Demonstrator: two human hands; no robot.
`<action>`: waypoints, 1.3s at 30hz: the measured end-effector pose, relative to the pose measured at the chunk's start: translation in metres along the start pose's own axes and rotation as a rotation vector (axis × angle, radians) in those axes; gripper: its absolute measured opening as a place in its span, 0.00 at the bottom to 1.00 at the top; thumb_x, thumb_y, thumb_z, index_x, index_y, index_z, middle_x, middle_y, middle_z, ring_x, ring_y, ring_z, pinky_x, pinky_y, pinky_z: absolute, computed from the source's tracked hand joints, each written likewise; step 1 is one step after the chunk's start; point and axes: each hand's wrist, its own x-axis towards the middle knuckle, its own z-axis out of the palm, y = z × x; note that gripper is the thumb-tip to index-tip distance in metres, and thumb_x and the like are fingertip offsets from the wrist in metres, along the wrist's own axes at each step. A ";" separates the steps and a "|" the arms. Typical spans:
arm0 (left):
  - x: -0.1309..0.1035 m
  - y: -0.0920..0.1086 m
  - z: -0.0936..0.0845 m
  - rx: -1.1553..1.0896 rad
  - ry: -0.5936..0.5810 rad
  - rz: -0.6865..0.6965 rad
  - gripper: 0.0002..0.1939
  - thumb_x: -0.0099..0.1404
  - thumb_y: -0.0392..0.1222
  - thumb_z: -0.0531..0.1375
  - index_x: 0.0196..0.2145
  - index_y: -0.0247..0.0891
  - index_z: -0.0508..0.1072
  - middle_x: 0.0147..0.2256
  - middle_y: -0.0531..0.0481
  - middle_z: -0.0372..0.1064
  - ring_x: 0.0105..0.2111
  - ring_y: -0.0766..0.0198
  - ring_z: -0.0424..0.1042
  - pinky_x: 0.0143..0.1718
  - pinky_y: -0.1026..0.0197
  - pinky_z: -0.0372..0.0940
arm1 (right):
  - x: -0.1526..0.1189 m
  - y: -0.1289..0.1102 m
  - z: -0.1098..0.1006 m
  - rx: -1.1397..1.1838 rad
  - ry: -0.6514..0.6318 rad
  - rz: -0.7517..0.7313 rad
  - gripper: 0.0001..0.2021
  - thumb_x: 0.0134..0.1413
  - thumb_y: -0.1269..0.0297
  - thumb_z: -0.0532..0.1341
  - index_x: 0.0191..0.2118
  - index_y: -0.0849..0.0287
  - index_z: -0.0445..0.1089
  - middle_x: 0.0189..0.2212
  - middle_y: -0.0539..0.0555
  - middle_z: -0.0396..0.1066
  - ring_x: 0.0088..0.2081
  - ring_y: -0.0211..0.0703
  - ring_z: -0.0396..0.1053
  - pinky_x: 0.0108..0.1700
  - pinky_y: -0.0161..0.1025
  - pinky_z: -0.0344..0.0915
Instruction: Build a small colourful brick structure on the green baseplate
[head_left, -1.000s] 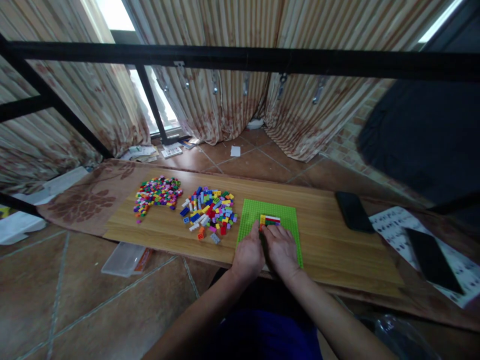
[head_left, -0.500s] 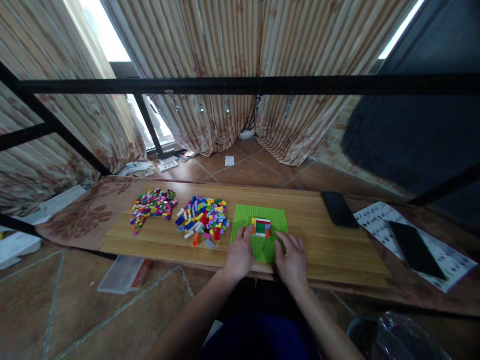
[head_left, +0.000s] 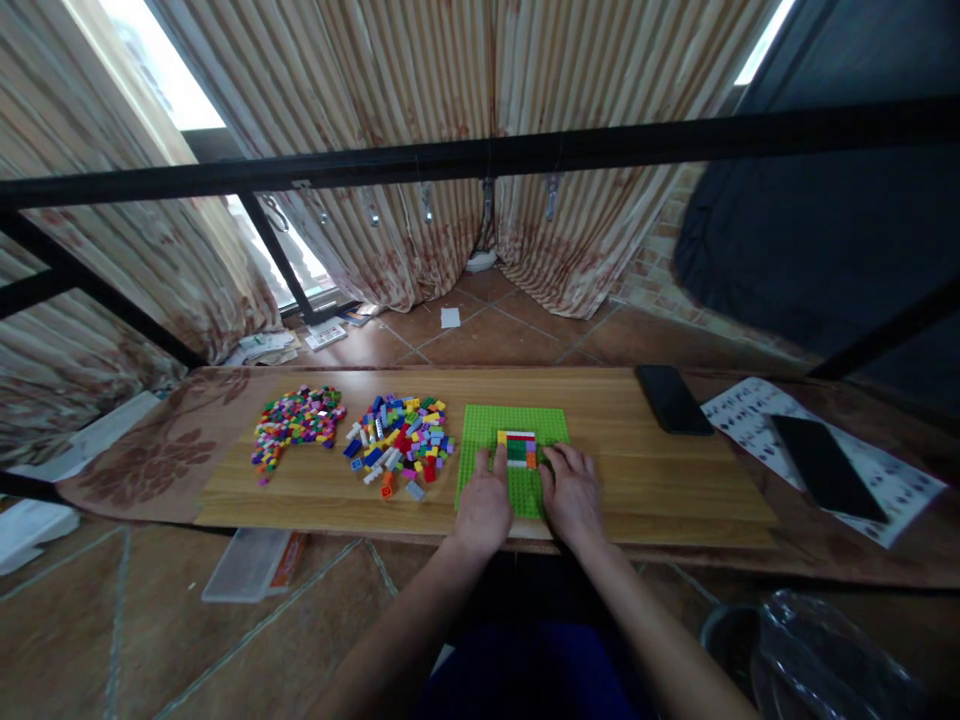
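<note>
On the wooden board lies a green baseplate (head_left: 472, 430) bearing a small rectangle of coloured bricks (head_left: 517, 437), with white, red, yellow and orange pieces around a green middle. My left hand (head_left: 484, 505) rests over the plate's lower left, its fingers apart and fingertips at the left side of the brick rectangle. My right hand (head_left: 574, 495) is at the plate's right edge, fingers bent, fingertips beside the rectangle's right side. Whether its fingers hold any small piece cannot be made out.
Left of the plate lie a pile of mixed bricks (head_left: 401, 440) and a pile of smaller pieces (head_left: 300, 418). A black phone (head_left: 673, 399) lies at the right of the board (head_left: 637, 480); another dark device (head_left: 829, 468) rests on a printed sheet (head_left: 739, 405).
The camera view has tilted and shifted. My right hand has moved left, closer to the brick rectangle; my left hand stays at its left side.
</note>
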 end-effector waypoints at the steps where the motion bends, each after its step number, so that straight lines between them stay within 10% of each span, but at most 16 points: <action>1: 0.000 0.001 -0.001 0.001 -0.002 -0.001 0.38 0.55 0.25 0.50 0.63 0.34 0.49 0.57 0.33 0.54 0.43 0.55 0.72 0.45 0.56 0.68 | 0.000 0.001 0.001 -0.002 -0.005 -0.006 0.16 0.61 0.65 0.51 0.48 0.63 0.71 0.47 0.63 0.67 0.46 0.52 0.60 0.49 0.49 0.61; 22: 0.002 -0.010 -0.008 0.029 0.033 0.078 0.23 0.65 0.35 0.49 0.58 0.34 0.57 0.49 0.38 0.63 0.42 0.55 0.72 0.39 0.56 0.69 | 0.004 0.002 -0.001 0.040 -0.006 -0.071 0.15 0.59 0.65 0.52 0.46 0.62 0.72 0.47 0.62 0.68 0.47 0.51 0.61 0.50 0.49 0.62; 39: 0.012 -0.033 0.021 0.083 0.231 0.341 0.22 0.69 0.38 0.48 0.57 0.25 0.60 0.60 0.32 0.57 0.61 0.52 0.56 0.60 0.51 0.56 | 0.035 0.005 0.003 0.117 -0.014 -0.013 0.11 0.56 0.69 0.52 0.34 0.60 0.72 0.34 0.57 0.69 0.38 0.47 0.63 0.42 0.42 0.62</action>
